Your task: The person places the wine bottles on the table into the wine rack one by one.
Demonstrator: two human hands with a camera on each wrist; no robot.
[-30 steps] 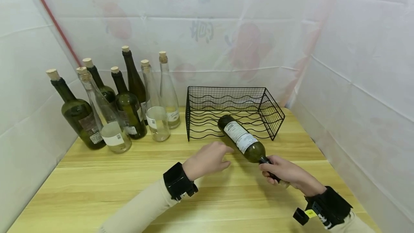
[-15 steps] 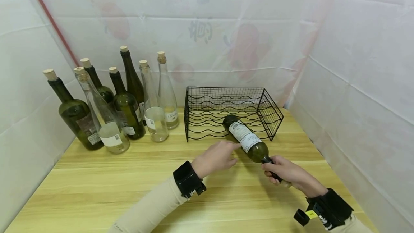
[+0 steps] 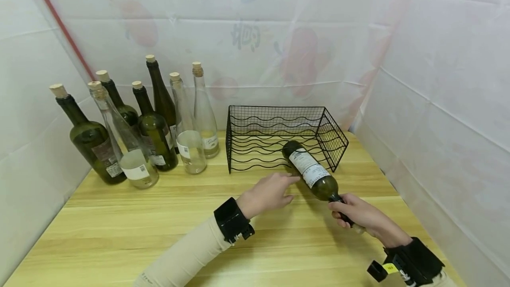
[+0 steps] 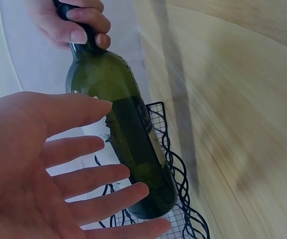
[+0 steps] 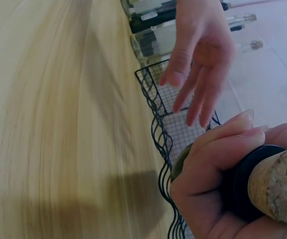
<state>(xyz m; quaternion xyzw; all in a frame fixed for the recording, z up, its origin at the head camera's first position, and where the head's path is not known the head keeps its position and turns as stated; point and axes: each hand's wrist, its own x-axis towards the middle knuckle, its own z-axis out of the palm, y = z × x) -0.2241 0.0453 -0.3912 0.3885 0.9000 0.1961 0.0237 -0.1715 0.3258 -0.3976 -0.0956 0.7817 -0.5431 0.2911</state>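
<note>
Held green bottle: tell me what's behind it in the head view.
Beyond the green bottle shows the black wire rack, with wooden tabletop beside its body; the parts its body covers cannot be seen.

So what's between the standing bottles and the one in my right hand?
Head view: part of the wire rack and, nearer you, your left hand.

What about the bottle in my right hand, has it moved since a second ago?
Yes, the green wine bottle has moved right, its base nearer the right end of the black wire rack.
</note>
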